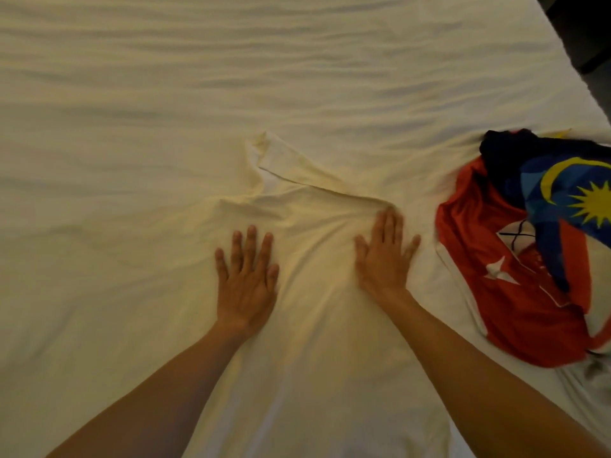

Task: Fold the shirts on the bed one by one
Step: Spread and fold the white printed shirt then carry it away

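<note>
White shirt [317, 259] lies spread on the bed sheet [132, 94], centre-near, running from the lower edge up to a folded sleeve or corner at its far end. Cloth rumpled between the palms. Left hand [246, 279] flat on the shirt's left part, fingers straight and spread, grasping nothing. Right hand [385, 252] flat on the right part, fingers straight, fingertips at a fold ridge, also grasping nothing. Red-and-blue shirt [529, 259] heaped at right, just beside.

bed [198, 77] bare ahead & left, shirt pile [529, 259] blocks right
</note>
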{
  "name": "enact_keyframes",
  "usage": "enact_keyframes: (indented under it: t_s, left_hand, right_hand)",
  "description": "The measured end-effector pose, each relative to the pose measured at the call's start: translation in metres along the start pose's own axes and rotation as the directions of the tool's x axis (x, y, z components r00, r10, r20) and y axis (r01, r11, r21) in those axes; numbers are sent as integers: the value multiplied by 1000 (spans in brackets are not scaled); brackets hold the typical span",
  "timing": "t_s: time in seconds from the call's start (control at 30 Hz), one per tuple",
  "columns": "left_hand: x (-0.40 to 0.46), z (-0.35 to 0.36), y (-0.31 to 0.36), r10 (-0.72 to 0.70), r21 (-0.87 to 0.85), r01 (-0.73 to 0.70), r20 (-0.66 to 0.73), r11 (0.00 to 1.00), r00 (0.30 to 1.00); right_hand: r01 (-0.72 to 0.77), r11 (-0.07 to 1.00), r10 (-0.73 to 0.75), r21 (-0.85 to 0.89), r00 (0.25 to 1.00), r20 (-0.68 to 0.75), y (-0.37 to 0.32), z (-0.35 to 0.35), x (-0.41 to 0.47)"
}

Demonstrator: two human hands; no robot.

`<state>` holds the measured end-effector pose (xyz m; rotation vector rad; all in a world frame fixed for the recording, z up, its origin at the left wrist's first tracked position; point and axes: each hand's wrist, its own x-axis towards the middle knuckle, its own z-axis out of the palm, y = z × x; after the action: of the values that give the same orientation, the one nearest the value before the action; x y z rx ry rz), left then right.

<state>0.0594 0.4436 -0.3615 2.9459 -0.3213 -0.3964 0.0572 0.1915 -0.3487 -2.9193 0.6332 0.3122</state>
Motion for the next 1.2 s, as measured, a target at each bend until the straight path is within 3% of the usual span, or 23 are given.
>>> enact_keyframes:
  t_s: [0.03,0.07,0.13,0.17,0.2,0.3,0.4,0.5,0.57,0.6,0.63,0.7,0.77,0.8,1.03,1.1,1.2]
  left_hand:
    - [0,0,0,1,2,-1,-1,1000,1000]
    - [-1,1,0,2,7,-2,-3,1000,1000]
    - [-1,2,-1,18,11,-18,-9,1000,1000]
    - [-1,1,-4,40,0,-40,-14,999,999]
    - [0,0,-10,75,-13,-75,-17,997,997]
    - [1,-8,-54,228,26,-228,-9,973,974]
    - [3,-29,-147,185,113,-184,3,976,983]
    - [-7,-57,-260,-196,139,200,-46,970,980]
    - [-12,-77,-306,-495,63,496,-38,866,868]
    - [-10,-82,-312,-548,52,551,-54,833,835]
    - [-7,-85,-307,-518,50,523,-87,851,851]
    - [1,-84,-278,-255,43,259,-81,965,964]
    - [4,-75,-245,70,52,-71,21,996,997]
    - [5,-71,-240,135,58,-138,59,989,989]
    - [24,-115,-332,-99,84,102,-37,991,994]
    - [32,-132,-348,-78,151,76,3,986,997]
    - [46,-155,-358,-149,192,114,179,975,972]
  right_hand:
    - [-35,999,37,37,998,-48,-15,-1,-4]
    - [111,990,-100,89,988,-114,-33,0,-12]
    - [532,835,-517,141,846,-132,-66,9,-26]
    - [641,751,-637,157,766,-84,-78,13,-29]
    - [661,735,-666,152,746,-23,-86,16,-28]
    - [455,890,-456,44,889,32,-94,25,-18]
    - [289,956,-290,43,956,40,-110,24,-19]
    - [175,984,-175,-11,984,-13,-140,24,-31]
    - [325,944,-328,-48,942,-71,-171,23,-44]
    - [473,881,-473,-20,879,-53,-189,24,-50]
    - [608,794,-608,25,794,-14,-208,27,-55]
    - [727,683,-730,66,679,74,-239,38,-62]
    - [706,707,-707,52,701,93,-251,48,-61]
    - [691,722,-691,41,718,83,-252,52,-61]
    - [685,728,-685,-17,728,3,-258,47,-47]
    - [655,753,-656,-64,755,7,-273,36,-30]
    - [636,770,-630,-55,771,95,-298,11,8]
